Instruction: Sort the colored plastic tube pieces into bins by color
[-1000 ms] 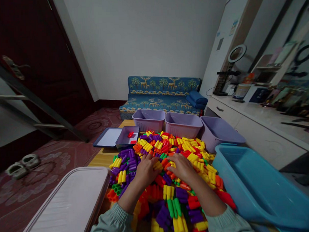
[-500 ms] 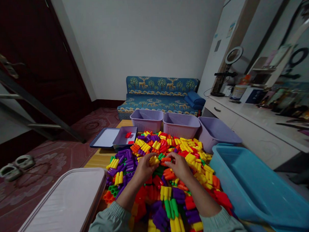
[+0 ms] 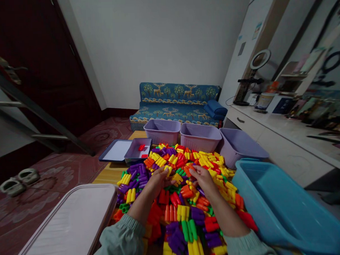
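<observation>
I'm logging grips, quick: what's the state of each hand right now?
Left hand: closed, holding a yellow block.
Right hand: fingers closed, apparently pinching an orange block.

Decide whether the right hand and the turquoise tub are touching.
Apart. The head view shows it: yellow blocks lie in the gap between the right hand and the turquoise tub.
</observation>
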Demonstrator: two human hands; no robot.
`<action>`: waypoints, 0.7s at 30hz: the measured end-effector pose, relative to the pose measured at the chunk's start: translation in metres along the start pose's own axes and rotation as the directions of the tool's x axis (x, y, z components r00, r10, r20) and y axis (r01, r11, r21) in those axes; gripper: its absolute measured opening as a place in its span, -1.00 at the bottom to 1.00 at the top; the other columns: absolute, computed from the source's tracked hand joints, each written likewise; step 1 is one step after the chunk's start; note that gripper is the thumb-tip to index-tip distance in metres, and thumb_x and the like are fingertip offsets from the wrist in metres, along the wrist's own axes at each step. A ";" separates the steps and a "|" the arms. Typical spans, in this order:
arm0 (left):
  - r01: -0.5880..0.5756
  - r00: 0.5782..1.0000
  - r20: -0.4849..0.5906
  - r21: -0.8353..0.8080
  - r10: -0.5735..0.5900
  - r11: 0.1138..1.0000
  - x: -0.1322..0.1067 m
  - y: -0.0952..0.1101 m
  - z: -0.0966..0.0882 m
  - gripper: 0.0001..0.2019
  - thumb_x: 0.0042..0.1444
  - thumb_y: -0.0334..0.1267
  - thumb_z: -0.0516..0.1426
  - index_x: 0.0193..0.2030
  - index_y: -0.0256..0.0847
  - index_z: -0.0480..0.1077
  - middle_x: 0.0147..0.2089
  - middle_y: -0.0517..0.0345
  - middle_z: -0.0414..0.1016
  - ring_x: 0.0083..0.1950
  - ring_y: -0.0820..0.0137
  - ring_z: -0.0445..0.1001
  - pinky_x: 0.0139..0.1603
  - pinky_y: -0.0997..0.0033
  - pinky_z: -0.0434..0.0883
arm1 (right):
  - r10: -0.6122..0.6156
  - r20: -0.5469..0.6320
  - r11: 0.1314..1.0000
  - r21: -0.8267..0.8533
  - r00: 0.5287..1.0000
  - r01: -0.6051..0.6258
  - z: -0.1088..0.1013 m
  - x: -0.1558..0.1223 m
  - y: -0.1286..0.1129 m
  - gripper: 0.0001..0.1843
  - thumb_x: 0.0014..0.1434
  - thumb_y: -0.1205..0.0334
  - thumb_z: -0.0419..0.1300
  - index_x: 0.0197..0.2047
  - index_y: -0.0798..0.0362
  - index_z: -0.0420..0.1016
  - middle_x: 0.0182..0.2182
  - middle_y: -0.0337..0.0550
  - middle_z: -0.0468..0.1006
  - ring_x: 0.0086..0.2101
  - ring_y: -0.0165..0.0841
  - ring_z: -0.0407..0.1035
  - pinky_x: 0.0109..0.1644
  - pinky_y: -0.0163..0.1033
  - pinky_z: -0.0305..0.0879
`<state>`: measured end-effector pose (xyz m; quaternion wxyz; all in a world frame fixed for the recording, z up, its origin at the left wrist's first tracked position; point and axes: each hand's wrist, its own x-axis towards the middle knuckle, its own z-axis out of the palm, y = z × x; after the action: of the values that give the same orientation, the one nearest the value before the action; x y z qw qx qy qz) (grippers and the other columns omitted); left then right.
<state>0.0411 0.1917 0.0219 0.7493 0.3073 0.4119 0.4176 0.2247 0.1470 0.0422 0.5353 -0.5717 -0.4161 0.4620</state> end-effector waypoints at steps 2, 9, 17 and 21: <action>0.006 1.000 0.003 -0.035 -0.006 0.999 -0.001 0.001 -0.001 -0.83 0.21 -0.33 0.05 -0.11 -0.36 0.35 -0.20 -0.09 0.53 -0.41 0.46 0.51 -0.33 0.37 0.55 | 0.028 0.027 0.999 0.045 0.999 -0.029 0.003 -0.001 -0.001 -0.58 -0.20 -0.04 0.32 -0.36 0.11 0.44 -0.56 -0.23 0.48 -0.54 -0.36 0.40 -0.61 -0.40 0.14; -0.051 0.994 0.097 -0.072 0.058 0.996 -0.005 0.002 -0.003 -0.68 0.11 -0.36 0.15 0.02 -0.36 0.36 -0.12 -0.12 0.52 -0.15 0.32 0.54 -0.16 0.32 0.53 | 0.063 0.078 0.985 0.153 0.995 -0.074 0.009 -0.003 -0.004 -0.56 -0.25 0.00 0.38 -0.35 0.08 0.42 -0.48 -0.23 0.52 -0.47 -0.35 0.45 -0.50 -0.36 0.32; -0.344 0.938 0.168 0.365 0.302 0.865 -0.011 0.002 -0.003 -0.54 -0.10 -0.41 0.24 0.03 -0.26 0.43 0.00 -0.04 0.50 0.02 0.18 0.47 0.05 0.11 0.41 | 0.047 -0.047 0.975 0.219 0.998 -0.035 0.009 -0.010 -0.011 -0.44 -0.25 0.09 0.39 -0.15 0.04 0.37 -0.34 -0.25 0.49 -0.43 -0.36 0.44 -0.48 -0.32 0.38; -0.545 0.784 0.300 0.752 0.543 0.371 -0.019 0.009 -0.009 -0.61 -0.08 -0.53 0.15 -0.07 -0.20 0.50 0.06 -0.02 0.47 0.16 0.20 0.37 0.21 0.13 0.26 | 0.046 -0.011 0.973 0.227 0.999 -0.042 -0.002 -0.015 -0.020 -0.48 -0.19 0.11 0.37 -0.12 0.01 0.36 -0.33 -0.27 0.45 -0.37 -0.37 0.42 -0.45 -0.34 0.38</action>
<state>0.0241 0.1804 0.0319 0.3441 0.7306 0.4292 0.4045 0.2241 0.1335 0.0629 0.5898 -0.5198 -0.3436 0.5137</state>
